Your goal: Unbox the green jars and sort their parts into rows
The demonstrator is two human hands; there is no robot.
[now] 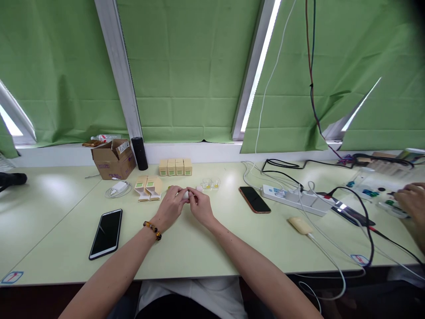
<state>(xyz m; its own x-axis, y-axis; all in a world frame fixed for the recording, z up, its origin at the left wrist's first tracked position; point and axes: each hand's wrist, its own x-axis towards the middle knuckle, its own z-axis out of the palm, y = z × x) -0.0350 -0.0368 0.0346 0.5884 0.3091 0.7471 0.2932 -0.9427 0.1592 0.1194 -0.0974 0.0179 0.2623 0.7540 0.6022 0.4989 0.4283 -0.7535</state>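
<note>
Over the middle of the table, my left hand (pixel 170 205) and my right hand (pixel 200 208) meet, both with closed fingers. Pinched between their fingertips is a small white rounded piece (pixel 186 195), mostly hidden, so its kind is unclear. A beaded bracelet (pixel 153 230) circles my left wrist. Just beyond my right fingers are a little pink item (pixel 199 188) and small clear containers (pixel 211 184) with something yellow in them. Left of my left hand stand two open kraft-paper boxes (pixel 148 188). Several closed small boxes (pixel 175 168) form a row behind my hands.
A cardboard box (pixel 114 158) and black cylinder (pixel 139 153) stand by the wall. Phones lie at left (pixel 106 233) and right (pixel 254 199), near a charger (pixel 118 188). A power strip (pixel 295 198) with cables occupies the right. Another person's hand (pixel 411 199) handles parts there.
</note>
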